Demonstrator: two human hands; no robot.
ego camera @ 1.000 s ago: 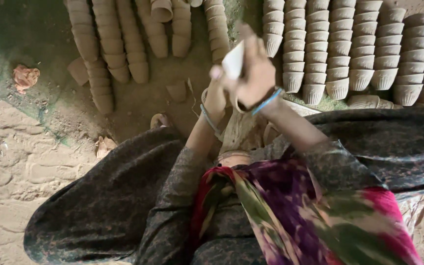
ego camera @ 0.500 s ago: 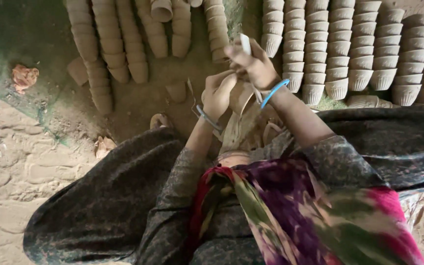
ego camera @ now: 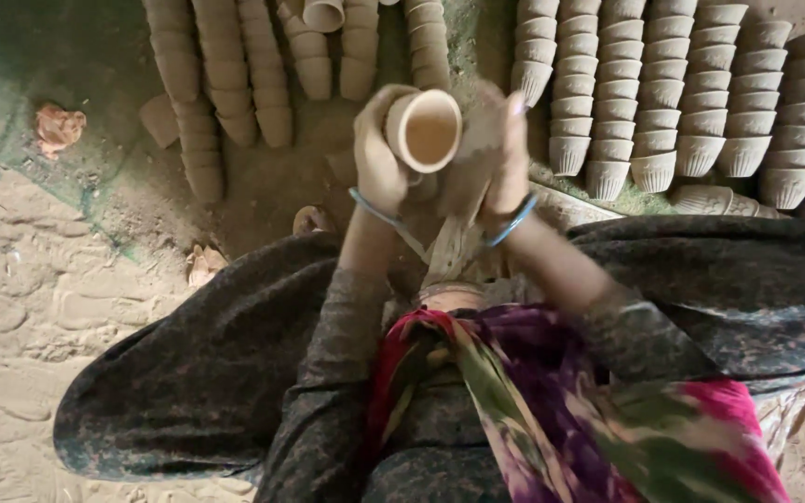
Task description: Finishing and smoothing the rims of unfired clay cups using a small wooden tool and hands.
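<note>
Clay cup (ego camera: 424,129) — pale, round-mouthed, unfired — in left hand (ego camera: 379,154).

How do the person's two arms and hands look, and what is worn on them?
Both arms wear long dark sleeves with a fine speckled print. The left hand and the right hand are bare, and each wrist carries a thin blue bangle.

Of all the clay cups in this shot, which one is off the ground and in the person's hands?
The clay cup with its open mouth facing the camera, held in the left hand with the right hand beside it. All the other cups lie in stacked rows on the ground.
</note>
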